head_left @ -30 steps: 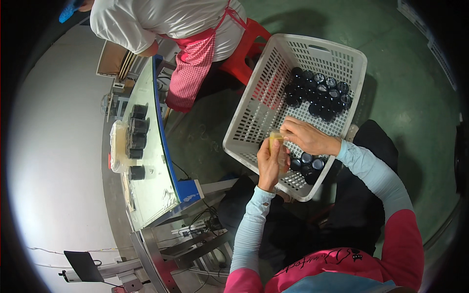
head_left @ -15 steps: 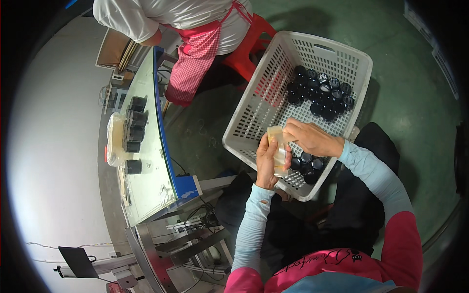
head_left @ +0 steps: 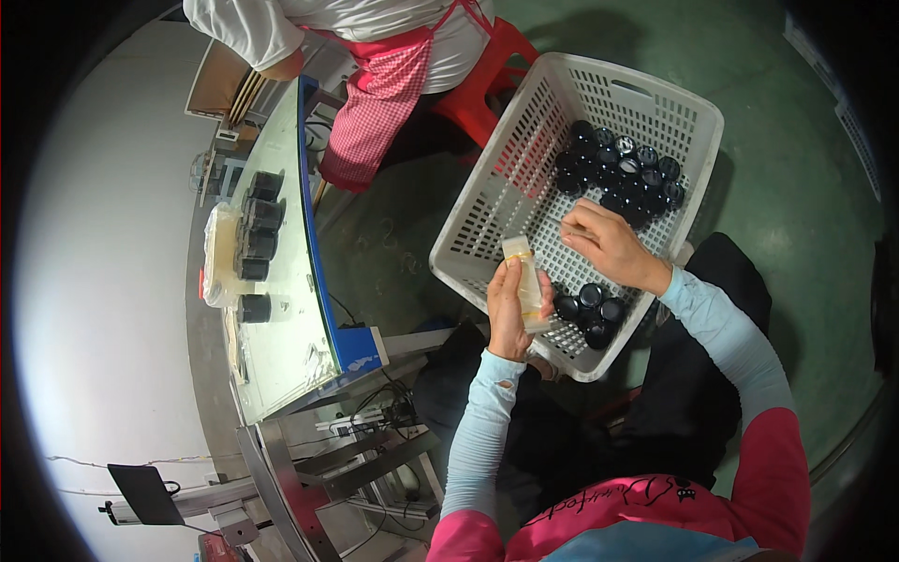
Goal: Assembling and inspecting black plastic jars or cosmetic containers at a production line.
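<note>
My left hand (head_left: 508, 314) is wrapped round a bundle of pale, translucent rectangular strips (head_left: 527, 279), with thin yellow bands visible across it. My right hand (head_left: 609, 245) hovers over the basket, apart from the bundle, with its fingers bent and pressed together; whatever may be between the fingertips is too small to make out. Below both hands is a light grey slatted plastic basket (head_left: 479, 217). Many shiny black round jars or lids (head_left: 629, 178) sit at its far end. A smaller group of black round pieces (head_left: 592, 314) lies at the near end, beside my left hand.
On the left, a glass-topped table (head_left: 290, 318) with a blue edge carries a row of dark cylindrical jars (head_left: 259, 229) and a plastic-wrapped pale bundle (head_left: 221, 255). A co-worker in a red checked apron (head_left: 389, 103) sits on a red stool (head_left: 489, 80). A metal frame (head_left: 290, 487) stands near left.
My right hand has moved off the strip bundle, to the right and slightly up over the basket. My left hand still holds the bundle, which has shifted slightly. The whole view has moved a little.
</note>
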